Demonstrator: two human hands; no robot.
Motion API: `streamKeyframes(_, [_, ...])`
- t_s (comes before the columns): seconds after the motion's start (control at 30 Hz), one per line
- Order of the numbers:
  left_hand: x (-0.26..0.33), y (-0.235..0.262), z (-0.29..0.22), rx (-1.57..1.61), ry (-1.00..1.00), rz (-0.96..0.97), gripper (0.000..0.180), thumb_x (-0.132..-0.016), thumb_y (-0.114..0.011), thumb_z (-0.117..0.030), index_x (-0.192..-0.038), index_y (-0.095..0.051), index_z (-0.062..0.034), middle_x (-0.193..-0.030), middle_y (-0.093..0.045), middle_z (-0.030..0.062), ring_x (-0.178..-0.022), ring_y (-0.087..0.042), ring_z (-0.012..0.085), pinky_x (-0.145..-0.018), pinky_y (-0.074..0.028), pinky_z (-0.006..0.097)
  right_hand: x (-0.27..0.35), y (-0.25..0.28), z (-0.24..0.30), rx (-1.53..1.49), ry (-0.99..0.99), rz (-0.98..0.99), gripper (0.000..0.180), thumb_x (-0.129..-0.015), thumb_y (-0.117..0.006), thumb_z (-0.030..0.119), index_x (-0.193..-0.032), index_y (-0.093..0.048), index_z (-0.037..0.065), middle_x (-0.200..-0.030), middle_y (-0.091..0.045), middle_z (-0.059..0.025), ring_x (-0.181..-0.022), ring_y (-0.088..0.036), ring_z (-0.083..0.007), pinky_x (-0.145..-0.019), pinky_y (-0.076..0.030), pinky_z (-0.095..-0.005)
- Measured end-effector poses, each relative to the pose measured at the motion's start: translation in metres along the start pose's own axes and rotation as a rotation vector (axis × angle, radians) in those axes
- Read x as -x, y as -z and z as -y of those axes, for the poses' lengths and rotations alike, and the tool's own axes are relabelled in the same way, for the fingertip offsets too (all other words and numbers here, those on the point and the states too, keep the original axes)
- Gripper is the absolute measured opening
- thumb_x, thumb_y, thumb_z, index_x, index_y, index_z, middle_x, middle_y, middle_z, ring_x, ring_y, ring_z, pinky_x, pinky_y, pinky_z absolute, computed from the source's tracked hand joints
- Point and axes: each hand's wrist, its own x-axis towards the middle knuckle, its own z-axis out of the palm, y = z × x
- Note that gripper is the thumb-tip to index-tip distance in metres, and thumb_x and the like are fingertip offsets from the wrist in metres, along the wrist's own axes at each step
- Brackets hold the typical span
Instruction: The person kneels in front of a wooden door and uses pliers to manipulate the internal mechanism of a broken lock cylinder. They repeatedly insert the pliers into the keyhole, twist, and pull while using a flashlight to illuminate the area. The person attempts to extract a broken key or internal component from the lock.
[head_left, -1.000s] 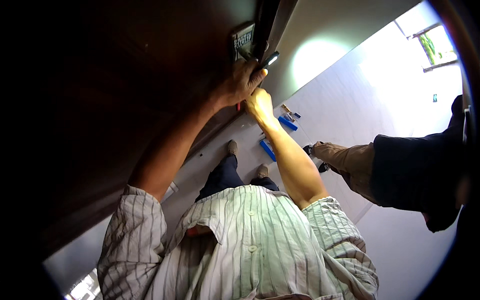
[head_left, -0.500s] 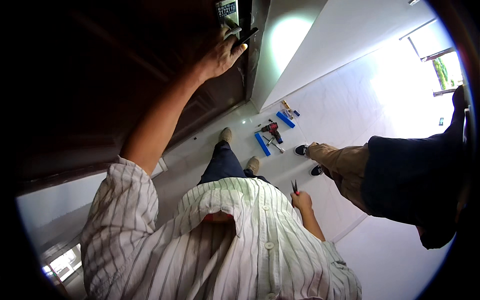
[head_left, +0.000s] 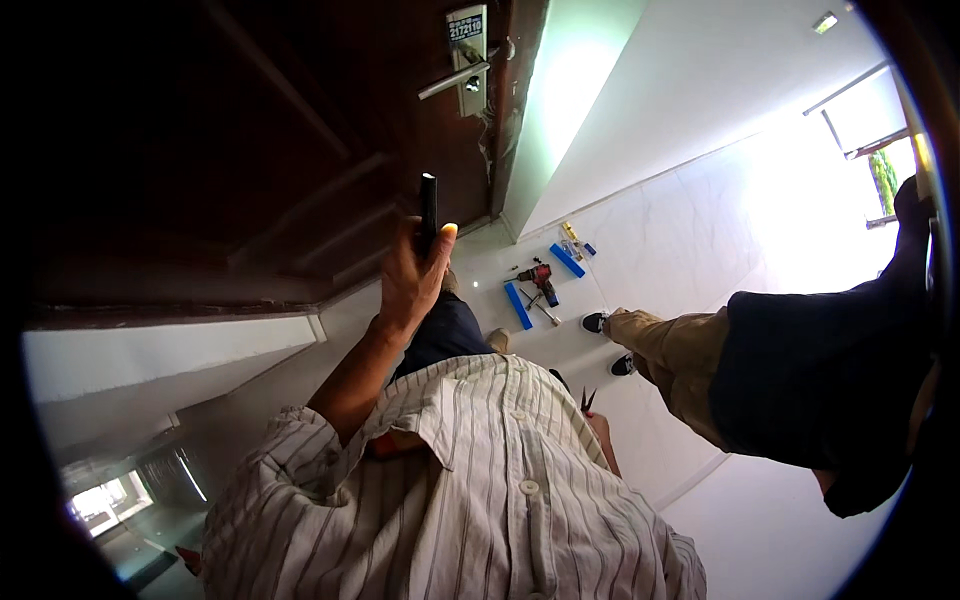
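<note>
Pale, glossy floor spreads out below the hands, and a dark door stands ahead and to the left of the left hand. That hand grips a black cylinder with a pale end; the lever handle is ahead of it, well apart. The right hand, off to the right and nearer the body, seems closed around a dark pointed tool, though the shirt hides most of the grip. Its bare tips point outward, so a careless swing could jab the co-worker to that hand's right. Ahead of the same hand lie a drill and blue boxes; a step taken with eyes on the door could trip over them. A slack hold could drop the cylinder and crack it.
</note>
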Motion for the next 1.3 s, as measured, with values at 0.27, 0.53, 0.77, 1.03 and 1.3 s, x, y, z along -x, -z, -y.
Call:
streamKeyframes(0.27, [0.049, 0.009, -0.02, -0.379, -0.153, -0.202, 0.035, -0.094, -0.079, -0.031, -0.097, -0.06, -0.0021, -0.068, -0.06, 0.0077, -0.057, -0.059, 0.0188, -0.055, -0.048, 0.034, 0.03, 0.088, 0.062, -0.364, -0.061, -0.122, 0.042, -0.088, -0.073, 0.038, -0.086, -0.07, -0.004, -0.073, -0.063, -0.0085, -0.071, -0.057, -0.0183, -0.07, -0.048, -0.0374])
streamKeyframes(0.53, [0.088, 0.05, 0.026, -0.36, 0.1, -0.285, 0.038, -0.096, -0.075, -0.036, -0.089, -0.062, -0.001, -0.068, -0.06, 0.0061, -0.06, -0.055, 0.0159, -0.057, -0.047, 0.034, 0.04, 0.093, 0.077, -0.065, 0.002, 0.033, 0.048, -0.088, -0.066, 0.045, -0.087, -0.075, -0.002, -0.073, -0.065, -0.0112, -0.07, -0.058, -0.0198, -0.072, -0.049, -0.036])
streamKeyframes(0.77, [0.132, 0.074, 0.051, -0.31, 0.261, -0.417, 0.037, -0.101, -0.07, -0.036, -0.086, -0.06, -0.004, -0.066, -0.055, -0.0003, -0.058, -0.05, 0.0082, -0.053, -0.04, 0.028, 0.006, 0.073, -0.017, 0.028, 0.082, 0.075, 0.048, -0.088, -0.062, 0.047, -0.082, -0.074, 0.0, -0.07, -0.064, -0.0114, -0.068, -0.059, -0.0233, -0.07, -0.049, -0.0414])
streamKeyframes(1.03, [0.16, 0.083, 0.049, -0.145, 0.19, -0.408, 0.025, -0.104, -0.064, -0.03, -0.099, -0.061, -0.0056, -0.07, -0.054, -0.0021, -0.061, -0.049, 0.0055, -0.053, -0.039, 0.025, -0.038, 0.108, 0.182, -0.345, 0.113, 0.027, 0.026, -0.097, -0.057, 0.027, -0.091, -0.067, 0.004, -0.068, -0.061, -0.0036, -0.06, -0.055, -0.0128, -0.052, -0.039, -0.0329])
streamKeyframes(1.3, [0.239, 0.094, 0.023, -0.247, 0.345, -0.426, 0.018, -0.105, -0.062, -0.021, -0.101, -0.06, -0.0035, -0.072, -0.056, -0.0001, -0.062, -0.052, 0.0068, -0.055, -0.041, 0.026, -0.06, 0.063, 0.522, -0.865, 0.607, 0.559, 0.033, -0.105, -0.057, 0.038, -0.085, -0.052, 0.012, -0.066, -0.042, 0.0017, -0.049, -0.041, -0.0121, -0.043, -0.031, -0.0314])
